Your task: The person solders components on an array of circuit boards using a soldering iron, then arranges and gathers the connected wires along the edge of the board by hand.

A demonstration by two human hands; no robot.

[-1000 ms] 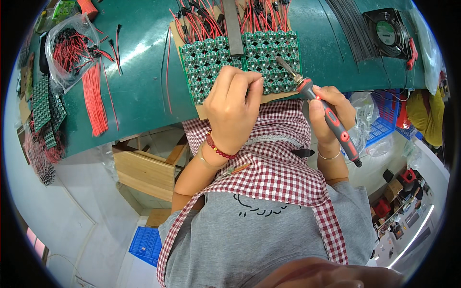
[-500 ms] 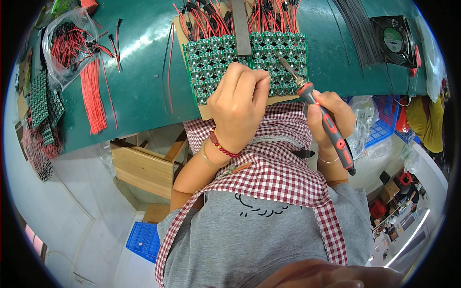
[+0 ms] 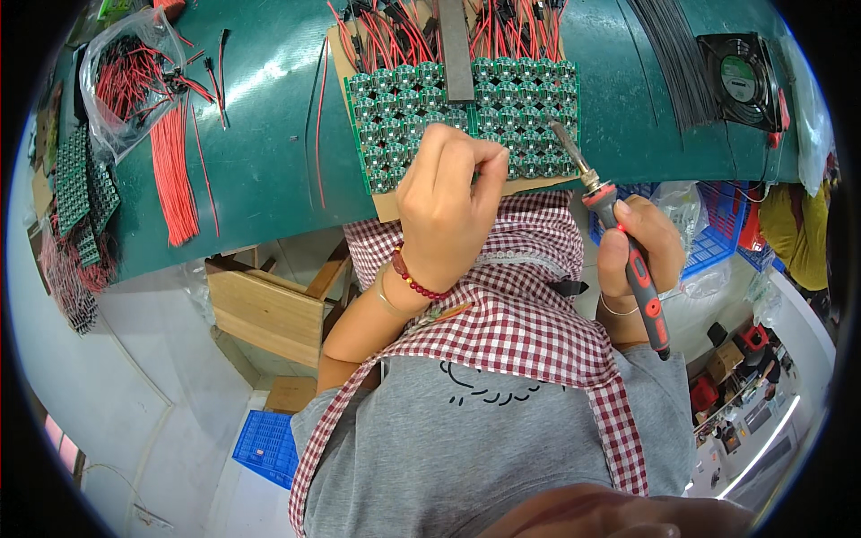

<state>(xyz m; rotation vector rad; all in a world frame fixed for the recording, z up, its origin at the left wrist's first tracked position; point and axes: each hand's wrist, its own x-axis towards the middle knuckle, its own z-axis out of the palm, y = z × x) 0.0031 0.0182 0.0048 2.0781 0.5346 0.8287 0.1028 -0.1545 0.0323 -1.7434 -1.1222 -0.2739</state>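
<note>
I judge wiring partway, red plastic-coated wires [image 3: 373,45] fringing green circuit boards [image 3: 386,103], nearer rows [image 3: 538,161] seemingly unwired, right hand [image 3: 651,244] gripping a grey-red soldering iron [image 3: 645,289], left hand [image 3: 448,197] pinched, contents hidden.

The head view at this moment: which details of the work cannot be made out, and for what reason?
Head view: whether the left hand pinches anything; its curled fingers hide this.
Head view: part of the circuit boards; the left hand covers it.
Head view: whether the tip of the soldering iron in the right hand touches the boards; too small to tell.
Head view: the gray bar's far end; cut off by the top edge.
</note>
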